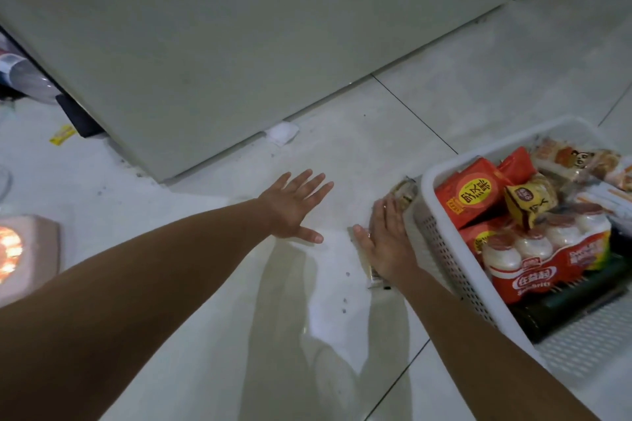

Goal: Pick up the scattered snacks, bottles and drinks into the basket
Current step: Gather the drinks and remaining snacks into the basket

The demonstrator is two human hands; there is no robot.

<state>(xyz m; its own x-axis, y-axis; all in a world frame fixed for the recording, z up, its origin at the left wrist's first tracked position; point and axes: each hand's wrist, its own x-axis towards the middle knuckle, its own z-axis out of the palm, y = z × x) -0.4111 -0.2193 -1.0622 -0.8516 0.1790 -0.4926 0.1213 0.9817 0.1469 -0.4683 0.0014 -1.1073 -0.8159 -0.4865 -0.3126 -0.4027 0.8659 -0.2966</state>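
Just beside basket, snack packet lies under right grip.

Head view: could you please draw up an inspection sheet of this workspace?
Surface: pale tiled floor, some dark specks.
Job's things: white basket holding red packs and a bottle multipack; one snack packet on the floor beside it.
Clutter: yellow wrapper, white paper scrap.
Grips: left hand open, spread over the floor; right hand flat on the snack packet.
Cables: nothing seen.
Surroundings: pale cabinet; glowing object at left.
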